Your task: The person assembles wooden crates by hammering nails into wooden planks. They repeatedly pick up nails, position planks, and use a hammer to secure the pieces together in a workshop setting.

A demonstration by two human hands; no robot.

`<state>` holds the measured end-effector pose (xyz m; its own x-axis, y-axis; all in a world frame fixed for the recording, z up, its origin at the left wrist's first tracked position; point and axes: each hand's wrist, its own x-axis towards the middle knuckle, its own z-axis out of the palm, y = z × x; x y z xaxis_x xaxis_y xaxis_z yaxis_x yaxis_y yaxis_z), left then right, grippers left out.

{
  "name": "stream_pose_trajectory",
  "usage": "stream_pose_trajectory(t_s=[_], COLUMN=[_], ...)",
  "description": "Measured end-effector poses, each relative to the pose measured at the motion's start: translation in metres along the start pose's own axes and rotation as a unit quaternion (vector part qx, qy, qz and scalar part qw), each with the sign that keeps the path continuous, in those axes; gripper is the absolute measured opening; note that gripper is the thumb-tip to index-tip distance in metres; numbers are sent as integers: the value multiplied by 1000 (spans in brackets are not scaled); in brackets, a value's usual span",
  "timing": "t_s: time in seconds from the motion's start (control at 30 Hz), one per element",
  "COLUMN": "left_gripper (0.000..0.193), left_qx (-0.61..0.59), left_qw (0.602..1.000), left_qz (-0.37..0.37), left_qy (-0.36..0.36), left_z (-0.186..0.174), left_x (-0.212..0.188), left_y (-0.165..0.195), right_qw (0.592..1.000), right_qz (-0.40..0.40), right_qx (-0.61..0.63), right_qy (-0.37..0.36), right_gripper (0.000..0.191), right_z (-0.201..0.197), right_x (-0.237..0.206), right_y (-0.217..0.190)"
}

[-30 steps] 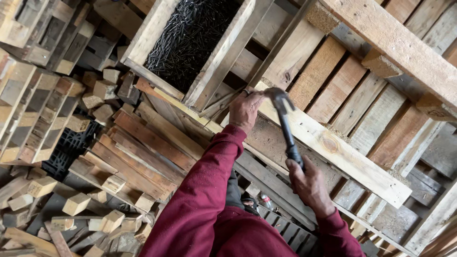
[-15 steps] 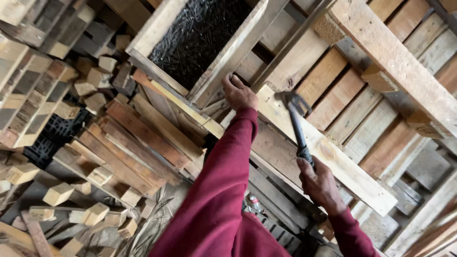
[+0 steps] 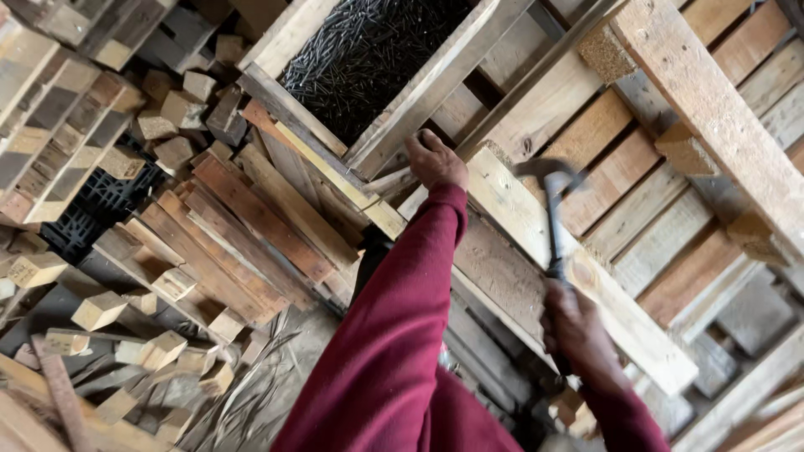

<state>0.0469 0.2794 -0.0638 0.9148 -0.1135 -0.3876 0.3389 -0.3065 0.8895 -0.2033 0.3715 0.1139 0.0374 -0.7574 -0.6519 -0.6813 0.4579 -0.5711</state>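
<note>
Right hand (image 3: 578, 331) clamped around the handle of a claw hammer (image 3: 553, 209), fingers wrapped tight and together on the grip, head of the hammer lifted clear above a long pale plank (image 3: 586, 276) and blurred. Plank laid at a slant across a wooden pallet (image 3: 670, 201), running from beside the left hand down toward the lower right. Left hand (image 3: 435, 159) pressed on the upper end of that same plank, knuckles up, fingers curled in together over the wood; whether anything pinched between the fingertips, cannot tell. Both arms in dark red sleeves (image 3: 394, 335), left sleeve stretched from the bottom edge up to the plank. Just beyond the left hand, away from the plank, an open wooden box (image 3: 419, 92) heaped with dark nails (image 3: 368, 50). To the left of the plank, a stack of reddish-brown slats (image 3: 243, 226) leaning side by side, and farther out from it a scatter of short wooden blocks (image 3: 100, 310) across the ground. Near those blocks, a black plastic crate (image 3: 100, 201) partly buried under timber. Above the plank, on the pallet's far side, a thick beam (image 3: 712, 109) with small square blocks fixed beneath it.
</note>
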Motion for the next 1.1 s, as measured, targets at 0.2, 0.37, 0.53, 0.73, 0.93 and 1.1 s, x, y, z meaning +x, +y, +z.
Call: stream_pose_trajectory(t_s=[0.2,0.37,0.53,0.73,0.93,1.1], left_gripper=[28,29,24,33,37,37], left_qx=[-1,9,162,26,12,4], left_qw=[1000,1000,973,998,996,1000], left_qz=[-7,-20,164,31,74,-8], left_qy=[-1,-17,28,50,48,0], left_z=[5,7,1,-1,3,3], left_x=[5,7,4,5,5,12], left_y=[-4,-13,-12,6,-10,-10], right_qw=[840,888,999,818,978,993], right_qz=[-476,-424,-12,-512,-178,-95], right_qx=[259,177,27,262,-111,-40], right_qy=[0,4,16,-18,-17,50], right_gripper=[36,35,35,36,40,44], right_z=[-93,-28,8,-82,25,18], right_x=[6,23,23,19,36,20], right_y=[6,29,27,2,30,68])
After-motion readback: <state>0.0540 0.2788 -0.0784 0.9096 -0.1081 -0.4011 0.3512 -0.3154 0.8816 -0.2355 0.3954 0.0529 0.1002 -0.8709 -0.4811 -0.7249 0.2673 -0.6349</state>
